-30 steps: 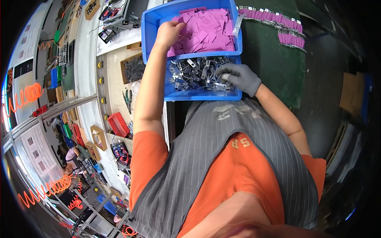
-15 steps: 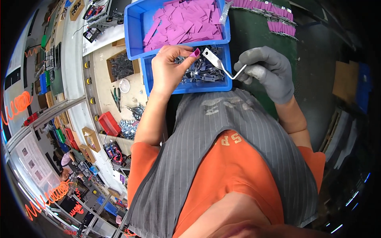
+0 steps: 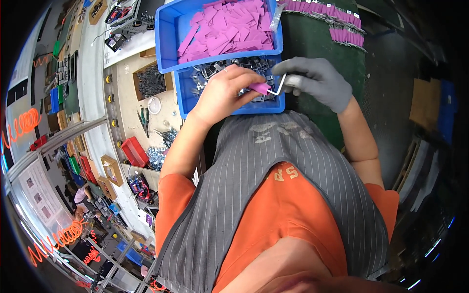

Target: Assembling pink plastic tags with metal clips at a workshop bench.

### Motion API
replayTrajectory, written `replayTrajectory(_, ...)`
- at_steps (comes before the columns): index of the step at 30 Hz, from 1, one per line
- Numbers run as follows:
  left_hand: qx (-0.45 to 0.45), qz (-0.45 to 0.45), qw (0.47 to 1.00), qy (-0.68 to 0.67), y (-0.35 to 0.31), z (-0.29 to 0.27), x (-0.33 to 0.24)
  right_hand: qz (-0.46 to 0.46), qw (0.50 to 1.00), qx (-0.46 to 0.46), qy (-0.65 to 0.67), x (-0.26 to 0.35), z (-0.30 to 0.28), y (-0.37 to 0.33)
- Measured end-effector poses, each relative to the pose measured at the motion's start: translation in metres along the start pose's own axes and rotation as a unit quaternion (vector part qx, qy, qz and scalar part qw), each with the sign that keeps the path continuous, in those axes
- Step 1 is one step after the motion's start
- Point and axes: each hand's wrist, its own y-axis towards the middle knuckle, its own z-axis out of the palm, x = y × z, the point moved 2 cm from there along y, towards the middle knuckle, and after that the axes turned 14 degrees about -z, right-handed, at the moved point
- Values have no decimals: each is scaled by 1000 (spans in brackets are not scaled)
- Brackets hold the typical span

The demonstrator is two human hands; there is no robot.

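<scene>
My bare left hand (image 3: 227, 91) pinches a purple sleeve (image 3: 260, 88), which now surrounds the flat arm of a bent metal bracket (image 3: 279, 89). In its grey glove, my right hand (image 3: 315, 83) grips the bracket's free bent end between thumb and fingers. Both hands are over a blue bin (image 3: 181, 93) of loose metal brackets (image 3: 202, 73). Behind it, a second blue bin (image 3: 166, 41) holds a heap of flat purple sleeves (image 3: 229, 29). My left fingers hide much of the sleeve and the arm inside it.
Rows of sleeved brackets (image 3: 347, 35) lie on the green table (image 3: 305, 41) at the far right. To the left are a box of dark parts (image 3: 152, 80), green-handled pliers (image 3: 143, 119), a red tray (image 3: 134, 151) and a pile of small metal parts (image 3: 157, 158).
My hands have come together. The sleeve, held apart from the bracket before, has been slid over its flat arm. My left hand has moved right and slightly down.
</scene>
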Motion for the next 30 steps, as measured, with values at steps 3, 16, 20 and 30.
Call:
replayTrajectory(3,35,58,997,35,3,2,-3,-61,982,64,-165,-18,-2,2)
replayTrajectory(16,140,-234,645,-714,7,37,-7,-246,952,-66,-171,-11,0,-15)
replayTrajectory(20,145,-219,636,-725,11,48,-8,-262,936,-104,-212,-8,-6,-22)
replayTrajectory(30,103,-294,680,-664,12,74,7,-195,824,-312,-431,-92,-103,-38)
